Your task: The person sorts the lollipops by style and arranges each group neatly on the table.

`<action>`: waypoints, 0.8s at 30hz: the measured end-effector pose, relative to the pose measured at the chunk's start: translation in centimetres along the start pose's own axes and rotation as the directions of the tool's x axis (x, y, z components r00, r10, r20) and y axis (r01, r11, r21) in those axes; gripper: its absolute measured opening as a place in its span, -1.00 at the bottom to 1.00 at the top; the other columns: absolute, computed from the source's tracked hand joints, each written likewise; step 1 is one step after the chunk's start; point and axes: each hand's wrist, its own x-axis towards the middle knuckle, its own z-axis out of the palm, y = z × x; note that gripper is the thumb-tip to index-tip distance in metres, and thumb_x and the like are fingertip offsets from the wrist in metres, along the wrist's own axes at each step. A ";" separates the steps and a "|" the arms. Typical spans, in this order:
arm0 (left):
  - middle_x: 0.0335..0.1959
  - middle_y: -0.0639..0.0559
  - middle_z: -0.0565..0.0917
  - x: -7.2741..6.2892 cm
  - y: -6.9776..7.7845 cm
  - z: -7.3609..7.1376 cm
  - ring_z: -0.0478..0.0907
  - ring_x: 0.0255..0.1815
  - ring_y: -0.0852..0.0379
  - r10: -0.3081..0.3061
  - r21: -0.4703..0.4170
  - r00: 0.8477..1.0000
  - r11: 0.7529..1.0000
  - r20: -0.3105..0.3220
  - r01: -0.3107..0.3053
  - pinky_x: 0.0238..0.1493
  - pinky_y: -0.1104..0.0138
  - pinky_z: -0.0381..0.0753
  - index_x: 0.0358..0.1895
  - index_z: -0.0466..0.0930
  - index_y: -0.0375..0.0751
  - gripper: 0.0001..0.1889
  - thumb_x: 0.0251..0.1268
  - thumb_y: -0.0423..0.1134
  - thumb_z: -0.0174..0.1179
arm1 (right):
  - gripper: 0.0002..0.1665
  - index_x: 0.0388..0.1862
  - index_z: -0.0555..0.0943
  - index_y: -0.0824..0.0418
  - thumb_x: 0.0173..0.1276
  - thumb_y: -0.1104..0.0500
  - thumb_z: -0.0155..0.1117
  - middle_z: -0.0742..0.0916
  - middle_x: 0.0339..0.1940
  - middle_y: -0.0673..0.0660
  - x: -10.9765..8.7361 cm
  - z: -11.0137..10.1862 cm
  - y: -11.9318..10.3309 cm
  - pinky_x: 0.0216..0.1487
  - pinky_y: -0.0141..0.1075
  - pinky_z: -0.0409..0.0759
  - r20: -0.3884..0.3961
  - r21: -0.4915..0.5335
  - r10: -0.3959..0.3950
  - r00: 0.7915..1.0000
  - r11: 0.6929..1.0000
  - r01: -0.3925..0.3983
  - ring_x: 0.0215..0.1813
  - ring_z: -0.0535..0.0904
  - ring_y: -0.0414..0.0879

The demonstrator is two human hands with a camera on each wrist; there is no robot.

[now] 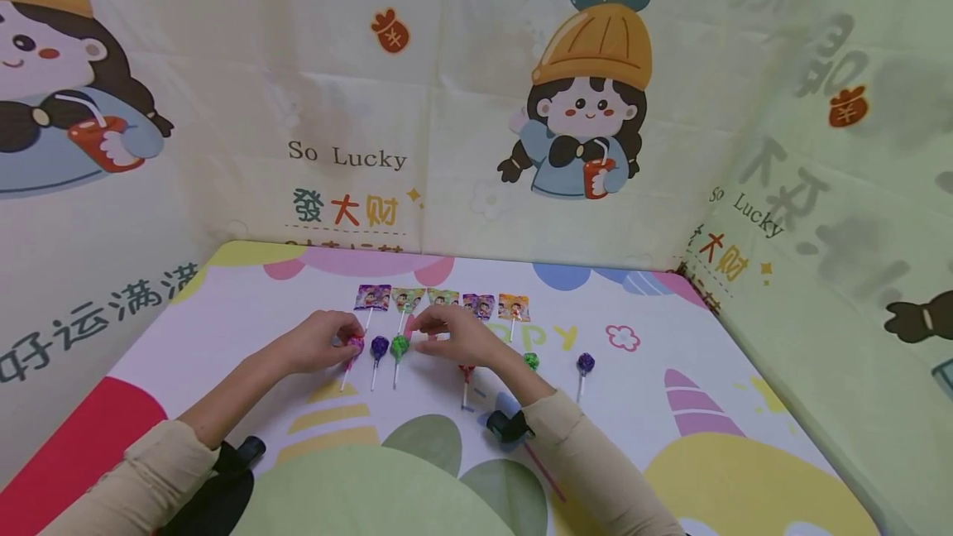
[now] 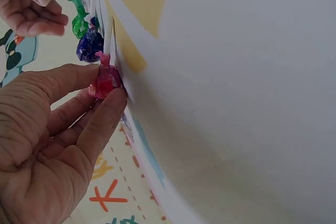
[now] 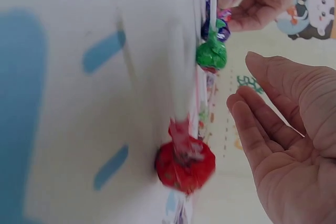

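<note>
Between thumb and fingers my left hand (image 1: 325,341) pinches a pink lollipop (image 2: 106,81) by its wrapped head, the stick pointing toward me on the table. Just right of it lie a dark purple lollipop (image 1: 380,346) and a green lollipop (image 1: 399,346) in the same row. My right hand (image 1: 461,338) hovers beside the green one, thumb and fingers apart with nothing between them. Under the right hand is a red lollipop (image 3: 186,165), partly hidden in the head view. Farther right are another green lollipop (image 1: 532,361), its stick hidden by my arm, and another purple lollipop (image 1: 586,363).
Behind the row, several flat-wrapped lollipops, such as an orange one (image 1: 514,307) and a purple one (image 1: 372,297), lie side by side. The table (image 1: 298,486) has a printed cover. A printed cloth (image 1: 462,106) hangs along its back and sides.
</note>
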 end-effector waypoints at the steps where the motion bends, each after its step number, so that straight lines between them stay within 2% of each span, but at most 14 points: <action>1: -0.30 0.04 0.69 0.0 0.0 0.0 0.57 -0.26 0.12 -0.001 0.001 1.000 1.000 0.000 0.001 -0.06 0.13 0.69 -0.14 0.66 -0.32 -0.83 0.26 -0.36 0.38 | -0.65 0.12 0.64 0.34 0.40 0.27 0.39 0.72 0.09 0.25 -0.3 -0.2 0.0 0.26 -0.28 0.58 -0.008 0.000 0.009 1.000 1.000 -0.009 0.17 0.65 0.08; 6: -0.30 0.05 0.69 -0.1 0.0 -0.2 0.56 -0.26 0.12 0.003 0.004 1.000 1.000 -0.002 -0.003 -0.06 0.12 0.69 -0.15 0.66 -0.30 -0.85 0.27 -0.36 0.38 | -0.63 0.13 0.65 0.31 0.40 0.22 0.41 0.73 0.10 0.23 -1.6 -1.0 0.1 0.28 -0.15 0.59 -0.052 0.020 0.052 0.997 0.999 -0.051 0.18 0.66 0.09; 12: -0.32 0.05 0.68 -0.1 0.1 0.0 0.55 -0.28 0.13 0.002 -0.002 1.000 1.000 -0.002 -0.002 -0.08 0.15 0.68 -0.16 0.66 -0.30 -0.86 0.27 -0.36 0.38 | -0.61 0.12 0.64 0.33 0.38 0.20 0.43 0.72 0.09 0.25 -3.3 -1.8 0.6 0.30 -0.02 0.57 -0.082 0.058 0.067 0.994 0.996 -0.062 0.18 0.65 0.14; 19: -0.31 0.04 0.68 -0.2 0.2 0.0 0.54 -0.27 0.12 -0.008 -0.002 1.000 1.000 -0.003 0.008 -0.08 0.15 0.68 -0.14 0.66 -0.31 -0.84 0.27 -0.35 0.38 | -0.62 0.10 0.63 0.37 0.37 0.22 0.44 0.73 0.07 0.30 -5.2 -2.4 1.1 0.28 -0.10 0.59 -0.095 0.059 0.035 0.995 0.998 -0.030 0.16 0.66 0.21; 24: -0.30 0.04 0.69 -0.2 0.3 0.0 0.55 -0.26 0.11 -0.003 0.007 1.000 1.000 -0.006 0.003 -0.05 0.11 0.68 -0.14 0.66 -0.31 -0.84 0.28 -0.35 0.38 | -0.62 0.07 0.64 0.41 0.35 0.25 0.45 0.74 0.03 0.31 -6.2 -2.5 1.5 0.26 -0.07 0.60 -0.104 0.072 0.027 0.994 0.997 -0.020 0.13 0.67 0.20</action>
